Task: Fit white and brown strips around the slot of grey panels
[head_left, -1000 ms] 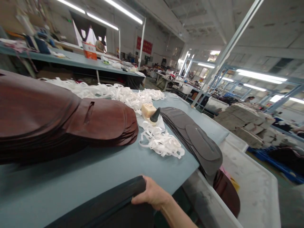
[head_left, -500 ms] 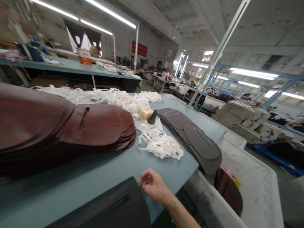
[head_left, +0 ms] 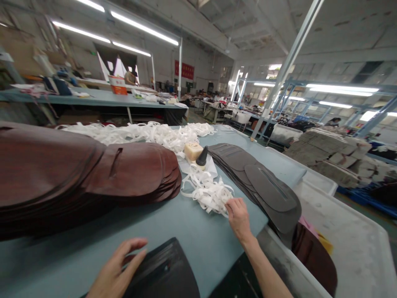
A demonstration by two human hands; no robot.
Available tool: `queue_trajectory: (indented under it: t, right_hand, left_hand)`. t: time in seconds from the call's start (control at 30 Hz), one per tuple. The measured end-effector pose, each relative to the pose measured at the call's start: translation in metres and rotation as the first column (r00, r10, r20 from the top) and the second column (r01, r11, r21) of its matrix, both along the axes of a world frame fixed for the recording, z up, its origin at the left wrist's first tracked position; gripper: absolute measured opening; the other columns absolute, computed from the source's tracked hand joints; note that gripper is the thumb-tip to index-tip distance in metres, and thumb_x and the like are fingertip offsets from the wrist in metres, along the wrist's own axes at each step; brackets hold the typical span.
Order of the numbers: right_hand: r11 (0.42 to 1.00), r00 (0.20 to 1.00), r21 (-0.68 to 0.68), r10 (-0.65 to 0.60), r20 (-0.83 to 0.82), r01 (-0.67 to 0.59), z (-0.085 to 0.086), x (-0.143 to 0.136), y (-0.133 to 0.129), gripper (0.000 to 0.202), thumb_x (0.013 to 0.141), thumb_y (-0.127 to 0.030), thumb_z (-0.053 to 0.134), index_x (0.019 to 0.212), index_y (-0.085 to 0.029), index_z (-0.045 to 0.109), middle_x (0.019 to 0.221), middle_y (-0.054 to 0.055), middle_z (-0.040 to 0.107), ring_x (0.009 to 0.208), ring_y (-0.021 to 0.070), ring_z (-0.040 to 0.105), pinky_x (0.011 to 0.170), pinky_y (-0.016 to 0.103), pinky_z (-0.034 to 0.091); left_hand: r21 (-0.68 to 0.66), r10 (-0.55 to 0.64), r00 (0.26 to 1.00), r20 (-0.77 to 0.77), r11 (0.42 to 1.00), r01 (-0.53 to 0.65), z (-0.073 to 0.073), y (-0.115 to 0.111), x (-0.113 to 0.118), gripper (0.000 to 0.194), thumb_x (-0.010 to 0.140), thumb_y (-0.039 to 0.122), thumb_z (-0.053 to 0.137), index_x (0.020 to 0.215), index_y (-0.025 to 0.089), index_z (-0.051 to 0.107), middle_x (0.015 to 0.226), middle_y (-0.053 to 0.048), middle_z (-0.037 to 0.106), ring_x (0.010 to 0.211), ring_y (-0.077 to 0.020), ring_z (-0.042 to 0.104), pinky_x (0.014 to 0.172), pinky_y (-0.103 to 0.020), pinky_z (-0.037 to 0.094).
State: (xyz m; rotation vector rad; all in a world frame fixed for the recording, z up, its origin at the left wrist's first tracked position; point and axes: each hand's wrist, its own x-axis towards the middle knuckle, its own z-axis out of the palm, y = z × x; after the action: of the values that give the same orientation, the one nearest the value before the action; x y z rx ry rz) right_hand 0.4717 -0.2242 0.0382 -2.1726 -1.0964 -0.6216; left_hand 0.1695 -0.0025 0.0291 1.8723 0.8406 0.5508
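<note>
My right hand (head_left: pixel 239 216) is at the right edge of a small tangled heap of thin white strips (head_left: pixel 206 192), its fingers closed together against a white strip there. Over the left side of a dark, leather-like panel (head_left: pixel 164 269) hovers my left hand (head_left: pixel 119 269), open, thumb and fingers apart. The panel has rounded corners and a slot, and lies at the table's near side with its lower part out of frame.
Stacked brown panels (head_left: pixel 133 169) fill the left of the blue-green table (head_left: pixel 192 236). Grey panels (head_left: pixel 269 188) overlap along its right edge. Behind the small heap stand a black cone-shaped nozzle (head_left: pixel 202 156) and a cream block (head_left: pixel 192 151). A white bin (head_left: pixel 356 236) adjoins the right side.
My right hand has moved from the dark panel's corner up to the small heap of white strips. My left hand has come into view over the panel.
</note>
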Motion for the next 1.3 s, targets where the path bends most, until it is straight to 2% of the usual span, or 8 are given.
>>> queue_trajectory:
  t: [0.27, 0.43, 0.57, 0.67, 0.77, 0.97, 1.13, 1.3]
  right_hand:
    - [0.990, 0.978, -0.107, 0.109, 0.176, -0.091, -0.019, -0.045, 0.006, 0.017, 0.091, -0.016, 0.048, 0.089, -0.020, 0.064, 0.081, 0.004, 0.060, 0.077, 0.0178, 0.046, 0.073, 0.031, 0.035]
    - [0.984, 0.967, -0.121, 0.155, 0.201, -0.133, -0.017, -0.059, 0.008, 0.017, 0.091, -0.016, 0.049, 0.095, -0.019, 0.065, 0.082, 0.005, 0.062, 0.078, 0.0180, 0.046, 0.073, 0.033, 0.036]
    - [0.973, 0.952, -0.169, 0.193, 0.239, -0.155, -0.018, -0.064, 0.010, 0.019, 0.090, -0.013, 0.049, 0.097, -0.020, 0.065, 0.084, 0.006, 0.062, 0.079, 0.0182, 0.047, 0.073, 0.034, 0.037]
    - [0.966, 0.939, -0.188, 0.224, 0.260, -0.178, -0.021, -0.067, 0.008, 0.019, 0.089, -0.012, 0.048, 0.097, -0.020, 0.064, 0.083, 0.005, 0.062, 0.078, 0.0183, 0.047, 0.072, 0.035, 0.038]
    - [0.972, 0.948, -0.154, 0.213, 0.237, -0.180, -0.019, -0.074, 0.005, 0.017, 0.088, -0.015, 0.051, 0.099, -0.020, 0.063, 0.090, 0.007, 0.061, 0.082, 0.0190, 0.050, 0.075, 0.036, 0.041]
    - [0.997, 0.988, 0.028, -0.081, 0.130, 0.078, -0.010, -0.078, 0.024, 0.053, 0.078, -0.026, 0.063, 0.128, -0.018, 0.046, 0.132, 0.017, 0.041, 0.121, 0.0325, 0.039, 0.094, 0.051, 0.037]
    - [0.976, 0.981, -0.101, -0.194, -0.018, 0.191, -0.023, -0.029, 0.036, 0.053, 0.074, -0.010, 0.052, 0.126, -0.015, 0.045, 0.112, 0.013, 0.057, 0.108, 0.0250, 0.050, 0.086, 0.037, 0.045]
    - [0.956, 0.963, -0.139, -0.267, -0.043, 0.259, -0.021, 0.041, 0.027, 0.040, 0.076, -0.014, 0.050, 0.115, -0.015, 0.050, 0.107, 0.012, 0.058, 0.098, 0.0230, 0.053, 0.080, 0.033, 0.045]
  left_hand:
    - [-0.081, -0.351, 0.931, 0.098, 0.930, 0.359, 0.021, -0.042, 0.128, 0.031, 0.084, 0.044, 0.046, 0.089, 0.018, 0.061, 0.083, -0.003, 0.065, 0.081, -0.0187, 0.061, 0.078, -0.030, 0.047]
    - [-0.117, -0.255, 0.954, 0.160, 0.954, 0.275, 0.006, -0.068, 0.166, 0.043, 0.079, 0.045, 0.056, 0.107, 0.013, 0.054, 0.100, -0.009, 0.060, 0.081, -0.0184, 0.061, 0.078, -0.033, 0.049]
    - [0.062, -0.112, 0.975, 0.194, 0.993, 0.102, 0.006, -0.063, 0.177, 0.035, 0.084, 0.033, 0.050, 0.115, 0.017, 0.050, 0.106, -0.008, 0.051, 0.087, -0.0174, 0.057, 0.087, -0.037, 0.047]
    - [0.330, -0.304, 0.929, 0.211, 0.917, 0.225, 0.014, -0.051, 0.183, 0.035, 0.083, 0.015, 0.044, 0.115, 0.023, 0.055, 0.112, -0.007, 0.047, 0.103, -0.0181, 0.051, 0.096, -0.037, 0.041]
    - [0.428, -0.493, 0.859, 0.138, 0.812, 0.397, 0.023, -0.044, 0.188, 0.028, 0.081, 0.010, 0.045, 0.099, 0.022, 0.063, 0.105, -0.005, 0.052, 0.100, -0.0175, 0.052, 0.091, -0.033, 0.044]
    - [0.388, -0.504, 0.847, 0.171, 0.824, 0.412, 0.030, -0.049, 0.191, 0.021, 0.080, 0.010, 0.047, 0.088, 0.019, 0.064, 0.099, -0.005, 0.059, 0.094, -0.0165, 0.057, 0.084, -0.029, 0.046]
    - [0.358, -0.374, 0.914, 0.160, 0.884, 0.299, 0.048, -0.019, 0.177, 0.015, 0.083, 0.021, 0.050, 0.082, 0.018, 0.065, 0.088, -0.004, 0.065, 0.084, -0.0167, 0.059, 0.082, -0.029, 0.045]
    - [-0.094, -0.238, 0.918, 0.317, 0.955, 0.280, 0.071, 0.022, 0.148, 0.023, 0.076, 0.039, 0.063, 0.082, 0.016, 0.065, 0.103, -0.008, 0.068, 0.098, -0.0202, 0.060, 0.089, -0.032, 0.045]
